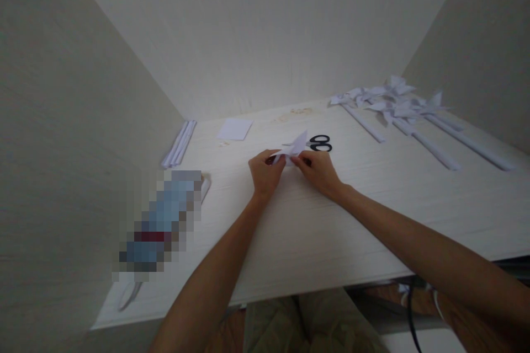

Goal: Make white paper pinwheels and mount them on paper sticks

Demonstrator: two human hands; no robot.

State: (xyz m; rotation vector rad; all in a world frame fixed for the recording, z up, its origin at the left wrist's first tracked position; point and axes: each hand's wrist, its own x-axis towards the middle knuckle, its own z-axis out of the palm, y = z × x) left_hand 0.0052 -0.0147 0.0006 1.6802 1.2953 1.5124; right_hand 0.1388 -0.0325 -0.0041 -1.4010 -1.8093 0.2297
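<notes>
A folded piece of white paper (296,146) is held between both hands above the middle of the white table. My left hand (266,172) pinches its left side, thumb toward me. On the right side, the fingers of my right hand (318,170) close on its lower edge. One pointed corner of the paper sticks up. Just behind the hands lie scissors with black handles (321,143), their blades partly hidden by the paper.
A square white sheet (235,128) lies at the back left, near rolled paper sticks (180,143). Several paper pinwheels on sticks (397,105) lie at the back right. A blurred-out object (163,220) is on the left. Walls enclose the table (281,253) at back and sides.
</notes>
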